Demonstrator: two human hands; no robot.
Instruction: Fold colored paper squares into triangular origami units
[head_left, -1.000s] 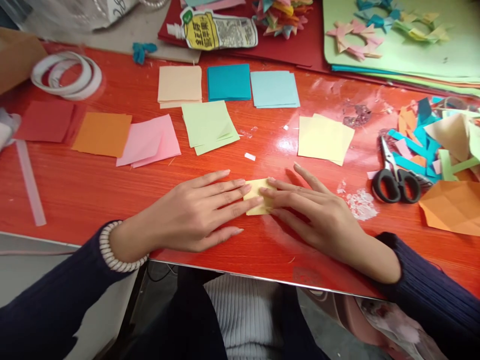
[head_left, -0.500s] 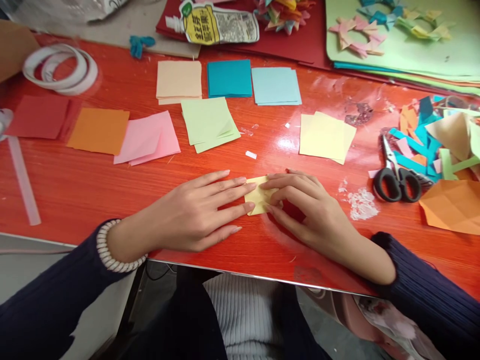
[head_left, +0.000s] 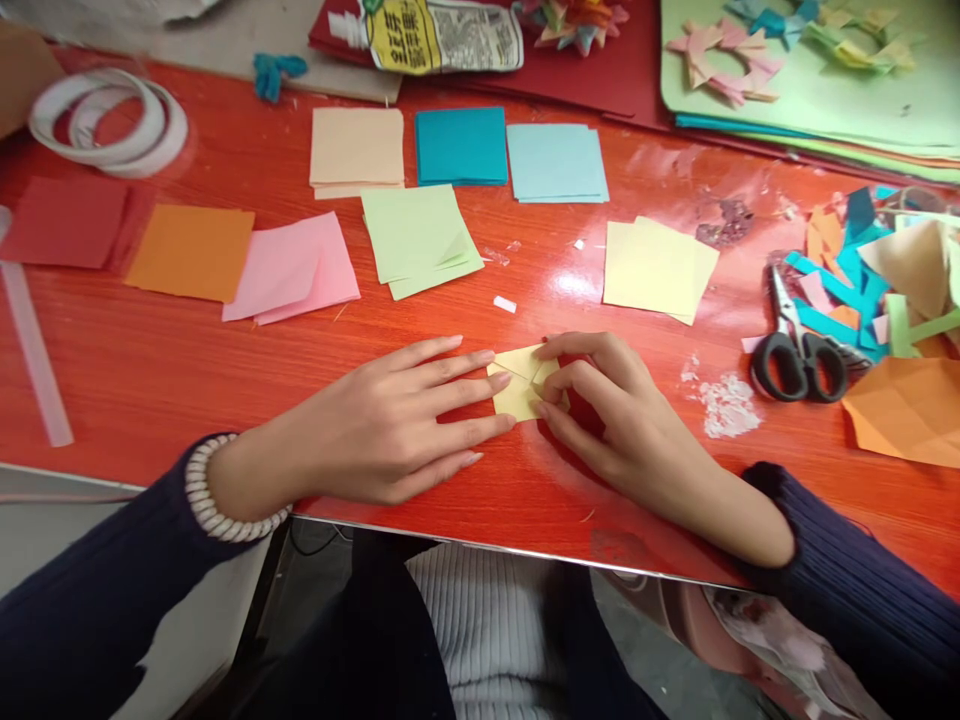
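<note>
Yellow paper (head_left: 520, 398), small and creased, sits between left hand (head_left: 382, 425) and right hand (head_left: 626, 420) on the red table (head_left: 262, 380). Left is spread wide, fingertips resting at the paper's left end; right curls at the other end, pinching or not, can't tell. Folding, by the look of it! Next move wants left steady, a clean crease. Beyond: green sheets (head_left: 416, 235), and scissors (head_left: 791, 350) out right.
</note>
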